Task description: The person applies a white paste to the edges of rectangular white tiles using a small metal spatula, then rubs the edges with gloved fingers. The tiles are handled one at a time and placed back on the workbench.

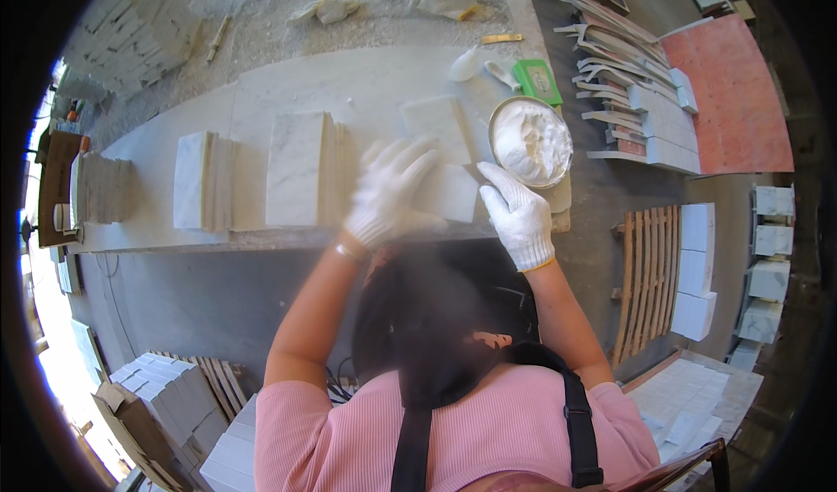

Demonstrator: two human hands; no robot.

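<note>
Both my hands wear white knit gloves over a pale stone workbench [261,91]. My left hand [388,194] is blurred, fingers spread, hovering over or resting on a white marble tile [452,194] at the bench's front edge. A second marble tile [434,126] lies just behind it. My right hand [519,215] is curled at the tile's right edge, and a thin dark scraper blade [472,172] seems to stick out from its fingertips. Right beside it stands a round metal bowl [499,115] of white paste.
Stacks of marble tiles [296,169] [196,182] [105,187] stand on the bench to the left. A green block [536,80] lies behind the bowl. On the floor right are a wooden pallet [649,274], white tiles [697,265] and a pink slab [732,99]; boxed tiles [166,396] lower left.
</note>
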